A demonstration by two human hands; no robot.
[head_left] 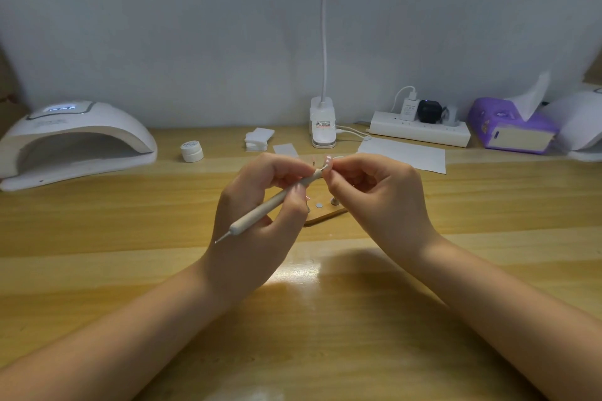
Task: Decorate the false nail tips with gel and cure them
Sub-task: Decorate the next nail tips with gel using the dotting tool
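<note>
Head view: both hands raised mid-frame over the tabletop.
Left hand: fingers curled round a dotting tool, held pen-style; its upper tip meets the nail tip, its lower point juts out lower left.
Right hand: pinching a pale pink nail tip at the fingertips, just above frame centre.
Nail tip handling: judged very light, thin, springy plastic, slick where gel is wet; best held by its edges or its mount, top face untouched. What it sits on is hidden.
Stand: wooden base below the hands, small metal discs on it.
Cure lamp: left of frame, display lit, mouth open.
Gel pot: white, right of the lamp.
Step, as a guess: decorating under way, curing not yet done.
</note>
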